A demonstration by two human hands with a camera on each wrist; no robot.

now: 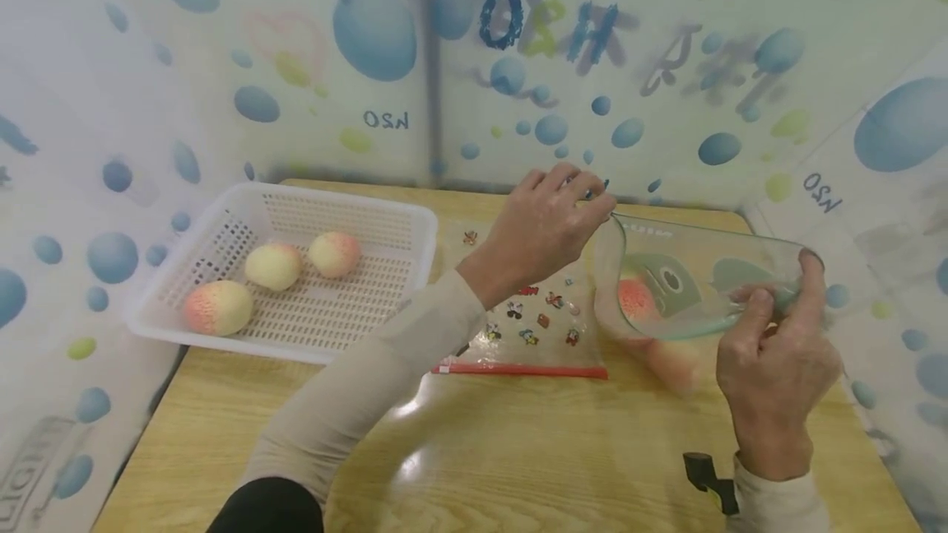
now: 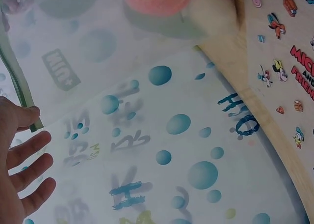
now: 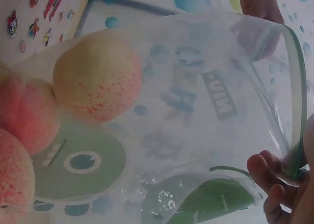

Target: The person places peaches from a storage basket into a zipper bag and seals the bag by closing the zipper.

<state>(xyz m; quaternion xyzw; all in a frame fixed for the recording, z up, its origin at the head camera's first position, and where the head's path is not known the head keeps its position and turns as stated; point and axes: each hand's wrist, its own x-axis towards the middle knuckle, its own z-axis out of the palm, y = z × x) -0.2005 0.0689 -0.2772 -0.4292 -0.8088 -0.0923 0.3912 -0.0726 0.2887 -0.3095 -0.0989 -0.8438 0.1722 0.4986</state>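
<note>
A translucent zip bag [image 1: 592, 286] with a green cartoon print and a green zip edge hangs between both hands, its mouth spread. My left hand [image 1: 548, 224] pinches one corner of the mouth between thumb and forefinger; the other fingers [image 2: 32, 162] are spread apart in the left wrist view. On the opposite side, my right hand [image 1: 781, 360] grips the other end of the green edge, fingers [image 3: 274, 172] curled at the corner. Low in the bag are peaches: a yellowish one [image 3: 98, 79], a pinker one [image 3: 29, 111] and a speckled one [image 3: 14, 180].
A white perforated basket [image 1: 296, 352] on the left holds three peaches [image 1: 274, 266]. Between basket and hands, a clear zip bag with cartoon figures [image 1: 544, 344] and a red zip lies flat on the wooden table [image 1: 518, 451]. Patterned curtains [image 1: 459, 130] surround the table's back and sides.
</note>
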